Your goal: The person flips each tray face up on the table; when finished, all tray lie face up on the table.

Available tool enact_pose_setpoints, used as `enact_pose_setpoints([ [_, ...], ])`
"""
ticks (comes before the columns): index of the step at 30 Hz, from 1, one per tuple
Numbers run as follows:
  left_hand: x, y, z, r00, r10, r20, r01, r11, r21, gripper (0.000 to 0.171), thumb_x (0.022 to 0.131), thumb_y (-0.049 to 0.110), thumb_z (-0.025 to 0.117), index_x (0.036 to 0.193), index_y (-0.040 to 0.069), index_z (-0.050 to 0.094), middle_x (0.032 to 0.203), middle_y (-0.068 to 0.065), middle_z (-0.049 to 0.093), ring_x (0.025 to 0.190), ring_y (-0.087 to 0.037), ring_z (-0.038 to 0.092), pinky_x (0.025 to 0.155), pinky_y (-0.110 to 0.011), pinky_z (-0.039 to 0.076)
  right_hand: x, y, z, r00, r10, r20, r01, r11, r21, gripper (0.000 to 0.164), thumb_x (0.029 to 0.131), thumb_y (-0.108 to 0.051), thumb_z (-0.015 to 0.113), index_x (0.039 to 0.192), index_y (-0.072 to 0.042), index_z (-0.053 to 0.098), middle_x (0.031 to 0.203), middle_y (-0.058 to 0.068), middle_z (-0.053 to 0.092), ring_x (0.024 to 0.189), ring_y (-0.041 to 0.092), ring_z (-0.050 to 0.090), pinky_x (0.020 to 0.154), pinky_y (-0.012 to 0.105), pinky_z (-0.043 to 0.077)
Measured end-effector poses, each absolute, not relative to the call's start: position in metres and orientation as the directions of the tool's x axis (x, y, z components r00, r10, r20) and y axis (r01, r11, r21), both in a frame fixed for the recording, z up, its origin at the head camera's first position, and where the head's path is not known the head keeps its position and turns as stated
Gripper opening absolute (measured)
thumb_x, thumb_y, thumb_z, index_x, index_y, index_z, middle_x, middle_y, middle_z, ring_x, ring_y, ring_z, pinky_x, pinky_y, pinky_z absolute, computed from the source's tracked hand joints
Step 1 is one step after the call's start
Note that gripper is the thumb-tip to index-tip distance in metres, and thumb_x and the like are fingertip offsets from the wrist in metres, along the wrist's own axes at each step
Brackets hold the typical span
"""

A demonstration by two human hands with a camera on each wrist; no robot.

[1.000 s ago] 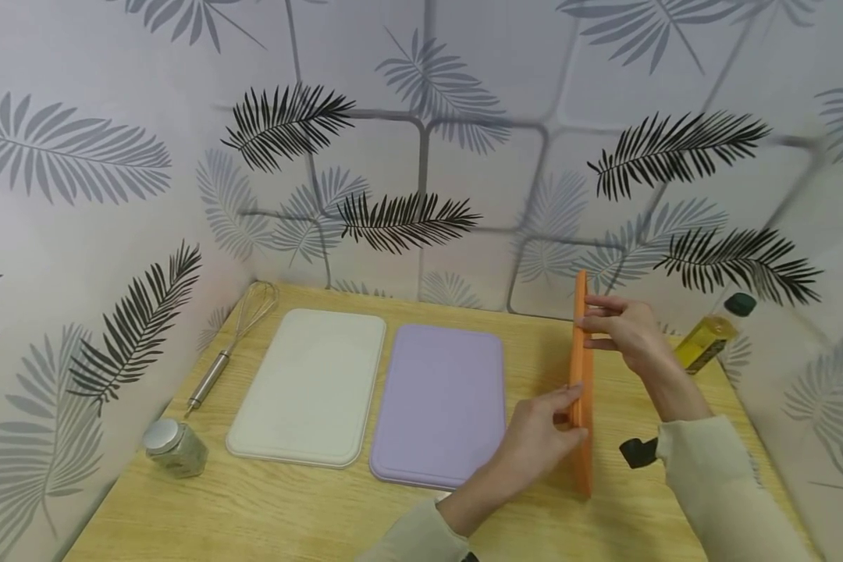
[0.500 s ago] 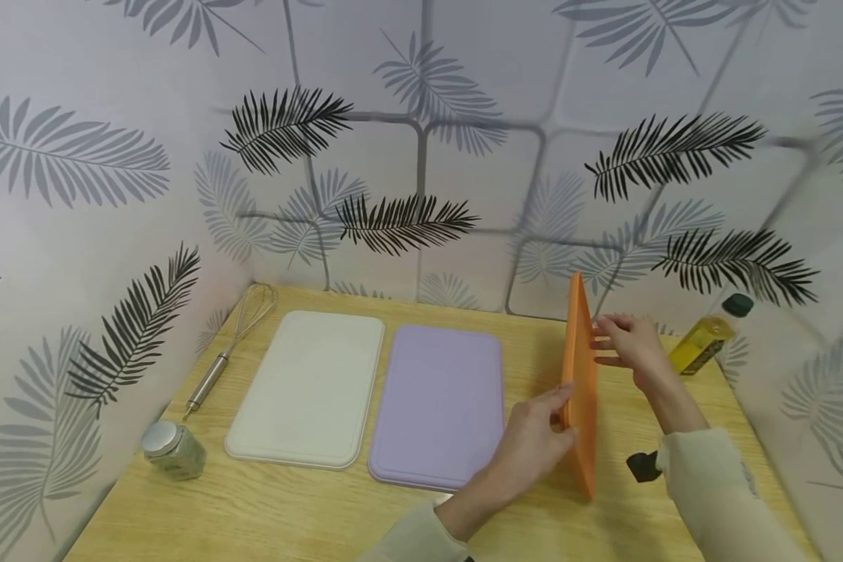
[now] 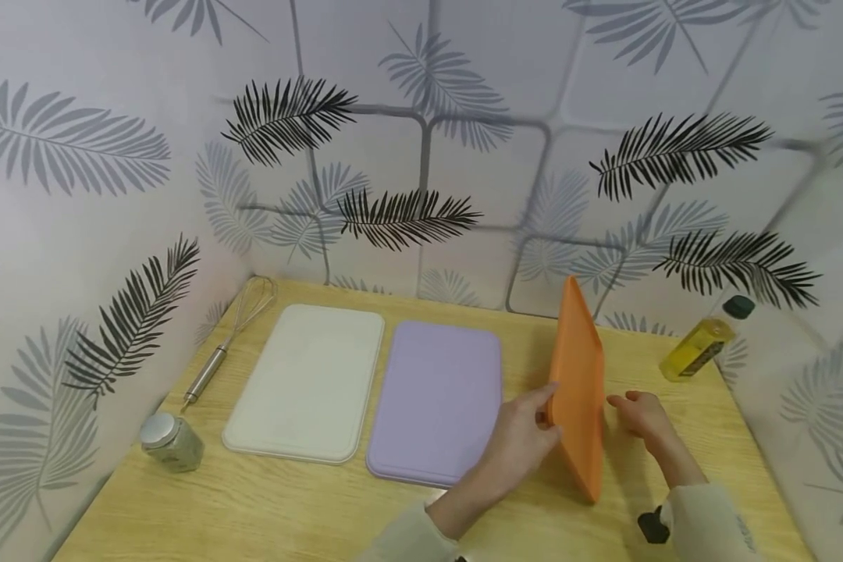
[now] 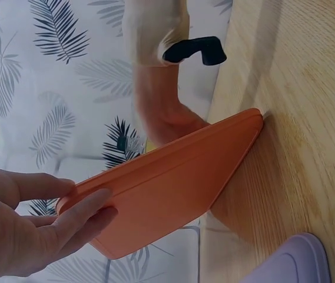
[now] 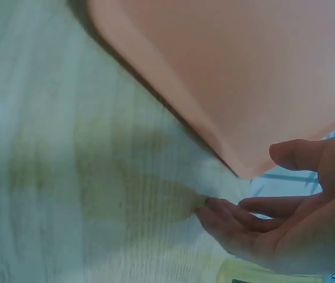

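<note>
An orange cutting board (image 3: 581, 375) stands tilted on its long edge on the table, leaning toward the left. My left hand (image 3: 509, 449) pinches its raised edge; in the left wrist view the thumb and fingers (image 4: 88, 218) lie on opposite faces of the board (image 4: 173, 183). Right of the board, low over the table, is my right hand (image 3: 646, 421), holding nothing. The right wrist view has that hand (image 5: 291, 218) with fingers loosely bent, beside the board's lower edge. Flat to the left lie a purple cutting board (image 3: 437, 402) and a white cutting board (image 3: 305, 382).
A bottle of yellow oil (image 3: 698, 347) with a dark cap stands at the back right of the wooden table (image 3: 267, 507). Along the left side are a whisk (image 3: 214, 367) and a glass jar (image 3: 172, 443) with a silver lid. Leaf-patterned walls (image 3: 478, 172) enclose the table.
My right hand has let go of the orange board's upper edge and come down toward the table on its right. The board's top has tipped left, still pinched by my left hand.
</note>
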State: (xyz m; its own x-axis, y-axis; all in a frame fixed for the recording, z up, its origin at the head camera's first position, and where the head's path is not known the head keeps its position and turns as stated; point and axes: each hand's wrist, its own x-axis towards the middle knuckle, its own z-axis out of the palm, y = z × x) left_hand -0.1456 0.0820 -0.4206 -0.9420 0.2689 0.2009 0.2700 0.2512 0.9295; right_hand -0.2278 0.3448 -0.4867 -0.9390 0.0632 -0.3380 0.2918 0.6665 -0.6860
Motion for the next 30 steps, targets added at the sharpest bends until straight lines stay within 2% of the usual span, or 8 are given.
enact_pose_setpoints([
  [5,-0.15,0.081,-0.424,-0.947,0.256,0.194,0.262,0.265,0.928,0.059,0.076,-0.012,0.07,0.132,-0.001,0.056,0.118,-0.017,0.064,0.08,-0.006,0.06,0.063,-0.011,0.048,-0.225,0.339,-0.486,-0.961,0.079,-0.267,0.235,0.742,-0.628,0.063,0.098,-0.021,0.045,0.135,0.026,0.027,0.137,0.044,0.03,0.125,0.055,0.035,0.098,0.057,0.041],
  [11,-0.153,0.079,-0.423,-0.959,0.248,0.14,0.199,0.231,0.952,0.061,0.076,-0.013,0.07,0.134,0.0,0.055,0.122,-0.017,0.061,0.083,-0.009,0.061,0.063,-0.011,0.049,-0.224,0.338,-0.485,-0.96,0.094,-0.265,0.247,0.733,-0.634,0.059,0.097,-0.02,0.046,0.132,0.026,0.034,0.135,0.042,0.036,0.12,0.053,0.043,0.09,0.051,0.048],
  [19,-0.158,0.075,-0.426,-0.956,0.28,0.089,0.172,0.288,0.942,0.062,0.077,-0.01,0.071,0.136,-0.003,0.051,0.118,-0.017,0.061,0.081,-0.008,0.06,0.061,-0.012,0.049,-0.222,0.34,-0.49,-0.946,0.076,-0.315,0.283,0.668,-0.688,0.061,0.099,-0.02,0.044,0.138,0.023,0.025,0.141,0.041,0.027,0.126,0.053,0.036,0.096,0.055,0.044],
  [22,-0.159,0.073,-0.428,-0.953,0.294,0.068,0.153,0.276,0.949,0.063,0.077,-0.011,0.07,0.137,-0.004,0.049,0.118,-0.019,0.06,0.08,-0.008,0.061,0.06,-0.013,0.05,-0.221,0.339,-0.491,-0.947,0.077,-0.313,0.283,0.664,-0.693,0.062,0.098,-0.019,0.044,0.138,0.024,0.024,0.141,0.042,0.028,0.125,0.053,0.037,0.096,0.055,0.044],
  [27,-0.162,0.072,-0.431,-0.953,0.296,0.058,0.148,0.291,0.945,0.065,0.077,-0.011,0.071,0.137,-0.003,0.049,0.12,-0.018,0.059,0.072,-0.003,0.055,0.057,-0.013,0.049,-0.22,0.339,-0.491,-0.953,0.063,-0.295,0.264,0.648,-0.714,0.061,0.098,-0.016,0.045,0.138,0.025,0.024,0.135,0.042,0.036,0.123,0.052,0.042,0.092,0.05,0.048],
  [30,-0.163,0.071,-0.434,-0.954,0.296,0.057,0.145,0.287,0.947,0.066,0.076,-0.011,0.071,0.137,-0.004,0.049,0.12,-0.019,0.06,0.069,-0.003,0.055,0.056,-0.014,0.049,-0.219,0.339,-0.49,-0.947,0.045,-0.319,0.283,0.59,-0.756,0.062,0.099,-0.015,0.045,0.14,0.023,0.019,0.137,0.043,0.033,0.123,0.05,0.043,0.09,0.045,0.051],
])
